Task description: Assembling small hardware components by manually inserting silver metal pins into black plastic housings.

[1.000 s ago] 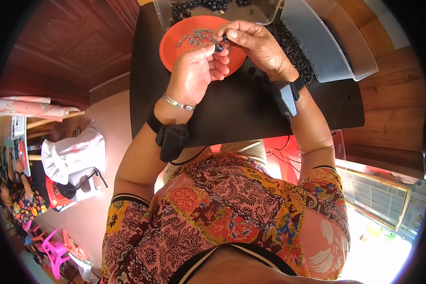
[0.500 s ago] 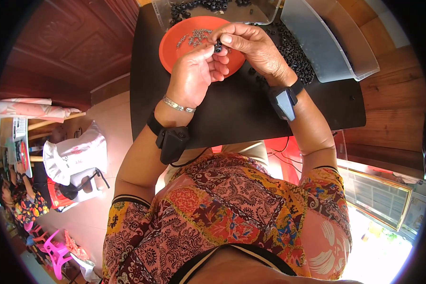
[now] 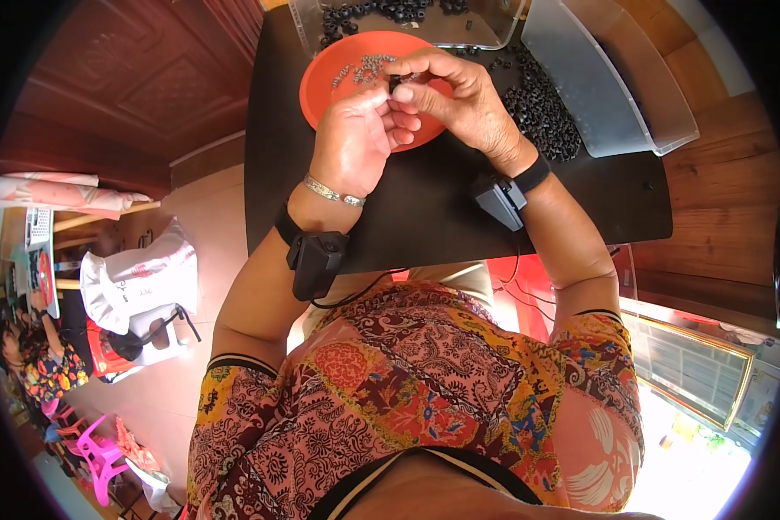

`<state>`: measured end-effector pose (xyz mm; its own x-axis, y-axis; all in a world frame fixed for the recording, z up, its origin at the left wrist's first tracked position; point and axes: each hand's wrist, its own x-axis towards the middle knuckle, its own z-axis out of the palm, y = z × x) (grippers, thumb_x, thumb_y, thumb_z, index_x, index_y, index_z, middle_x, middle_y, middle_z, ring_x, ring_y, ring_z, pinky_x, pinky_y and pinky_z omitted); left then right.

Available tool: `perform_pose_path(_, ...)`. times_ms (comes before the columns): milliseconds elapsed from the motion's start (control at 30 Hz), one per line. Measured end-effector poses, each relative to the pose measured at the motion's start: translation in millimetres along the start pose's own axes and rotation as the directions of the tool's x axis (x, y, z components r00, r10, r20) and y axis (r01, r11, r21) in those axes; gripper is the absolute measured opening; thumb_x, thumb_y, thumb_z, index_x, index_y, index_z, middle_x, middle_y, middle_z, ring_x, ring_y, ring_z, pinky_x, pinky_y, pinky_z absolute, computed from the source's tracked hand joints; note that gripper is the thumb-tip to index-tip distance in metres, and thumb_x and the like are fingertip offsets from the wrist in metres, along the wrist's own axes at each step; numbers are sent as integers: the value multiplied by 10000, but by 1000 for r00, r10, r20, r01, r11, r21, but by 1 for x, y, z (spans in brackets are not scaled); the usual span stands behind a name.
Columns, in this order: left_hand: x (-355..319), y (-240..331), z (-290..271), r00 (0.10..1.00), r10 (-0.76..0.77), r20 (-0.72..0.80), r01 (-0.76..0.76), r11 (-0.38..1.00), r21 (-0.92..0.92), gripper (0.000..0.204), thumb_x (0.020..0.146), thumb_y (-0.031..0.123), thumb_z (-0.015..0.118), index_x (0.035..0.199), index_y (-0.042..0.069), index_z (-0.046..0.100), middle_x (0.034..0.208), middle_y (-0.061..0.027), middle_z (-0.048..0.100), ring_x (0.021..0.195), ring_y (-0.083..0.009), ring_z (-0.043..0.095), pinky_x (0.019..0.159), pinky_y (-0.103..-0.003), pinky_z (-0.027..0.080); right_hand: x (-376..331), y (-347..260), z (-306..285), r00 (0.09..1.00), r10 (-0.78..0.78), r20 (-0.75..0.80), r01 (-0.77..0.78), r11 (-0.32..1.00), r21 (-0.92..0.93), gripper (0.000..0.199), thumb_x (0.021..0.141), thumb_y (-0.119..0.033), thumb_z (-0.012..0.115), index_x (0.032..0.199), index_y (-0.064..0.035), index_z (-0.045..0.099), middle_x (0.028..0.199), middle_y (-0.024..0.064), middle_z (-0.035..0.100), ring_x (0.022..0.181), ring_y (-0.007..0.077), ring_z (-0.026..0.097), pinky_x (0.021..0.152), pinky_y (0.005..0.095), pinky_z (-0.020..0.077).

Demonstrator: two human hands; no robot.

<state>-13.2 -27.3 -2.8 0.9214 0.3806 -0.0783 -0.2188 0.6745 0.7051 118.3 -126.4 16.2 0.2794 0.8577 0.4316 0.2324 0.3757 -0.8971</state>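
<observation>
Over an orange-red plate [image 3: 319, 94], my two hands meet at a small black ring-like part [image 3: 396, 83]. My left hand [image 3: 355, 143], palm turned up, pinches it between thumb and forefinger while the other fingers curl loosely. From the right, my right hand [image 3: 468, 102] closes its thumb and forefinger on the same part and covers much of it. Whether my right fingers also hold a tiny metal piece is hidden. Small silvery metal pieces [image 3: 368, 68] lie scattered on the plate beyond my fingertips.
A heap of small black parts [image 3: 542, 121] lies on the dark table [image 3: 407, 230], right of the plate. Beside it stands a translucent bin [image 3: 572, 78]. A clear tray [image 3: 485, 42] with black parts is at the far edge. Another person [image 3: 48, 364] is at far left.
My right thumb and forefinger have shifted over the black part, which now shows less. My right wrist has turned a little. The left hand keeps its pinch, and the whole view has moved slightly.
</observation>
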Motion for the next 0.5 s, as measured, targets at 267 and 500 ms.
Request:
perform_pose_path(267,0,2,5,1000,7,1,-7,1000,1,218,934,245,493,1026,58,556,906,-30,602,796,-145,562,712,-288,452,2,-2,-3,930,-362,63,327,737,-591,360,701,-35,759,1046,-65,663,969,58,669,868,186,613,766,299,512)
perform_pose_path(500,-2,1,10,999,46,27,-46,999,-12,196,930,251,499,1028,96,568,911,-15,603,809,-126,548,710,-277,445,4,-4,-2,855,-511,85,407,560,-722,353,648,-110,771,985,-91,669,803,56,631,775,250,614,715,335,513)
